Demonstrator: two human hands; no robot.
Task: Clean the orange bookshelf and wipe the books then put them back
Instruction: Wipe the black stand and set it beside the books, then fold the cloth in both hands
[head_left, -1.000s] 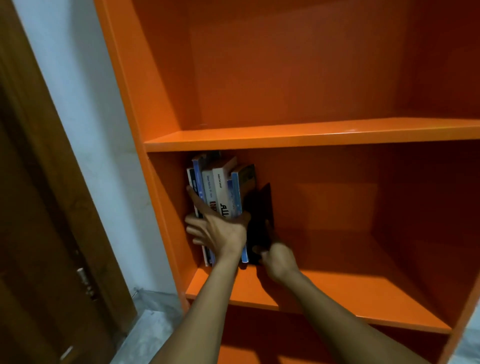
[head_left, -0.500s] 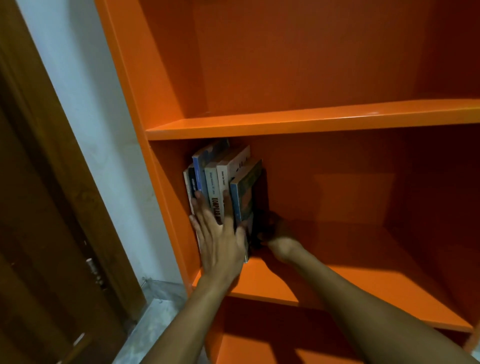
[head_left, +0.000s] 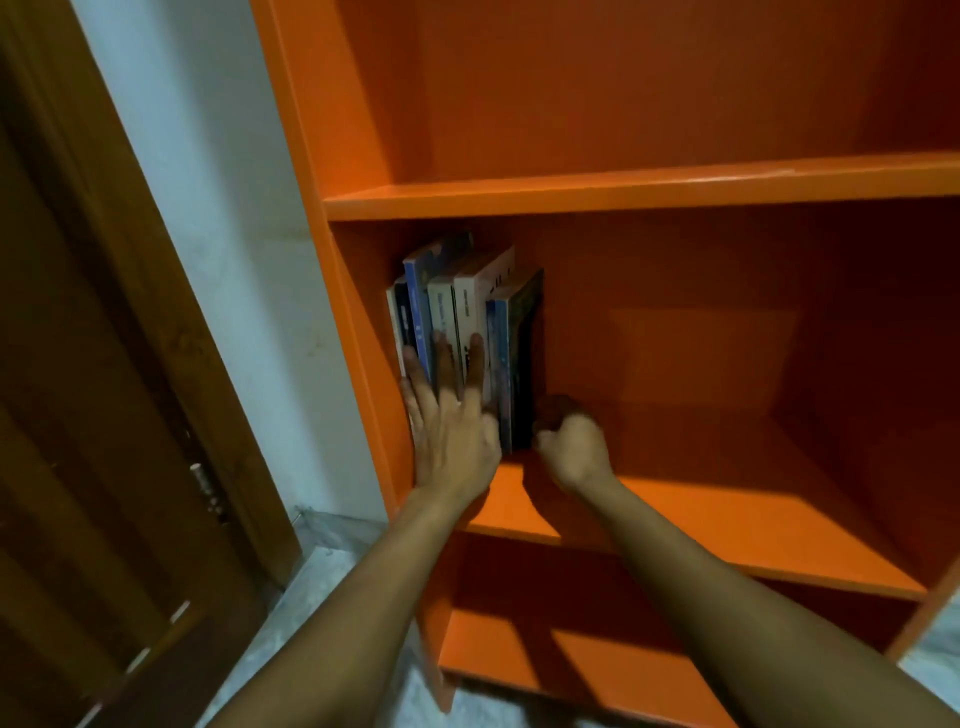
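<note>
Books (head_left: 462, 332) now stand upright in a tight row at the far-left end of the middle shelf (head_left: 727, 525), hard against the bookshelf's left side wall (head_left: 363, 332). A second ago the row leaned and splayed a bit at the top, with the dark outer book sticking out to the right; it's since been squared up and tucked in line.

Left hand (head_left: 452, 431): was cupped loosely on the spines, now flat with fingers (head_left: 444, 364) straight and spread, pressing the spines back. Grips nothing.

Right hand (head_left: 574, 447): has moved in from the shelf board to the lower right edge of the dark end book (head_left: 524, 364). Fingers curled in, knuckles toward camera; looks like it's bracing or pinching the bottom corner of that book, but the contact is in shadow, so I can't tell if it actually has hold.

Read: put-back step for this batch looks basically done, hands are just aligning. Upper shelf (head_left: 623, 195) and bottom shelf (head_left: 597, 660) show no books. No cloth in view. Wooden door (head_left: 104, 415) at left, not involved.

Risk: let go on the right and the end book may tip, nothing props it there.
</note>
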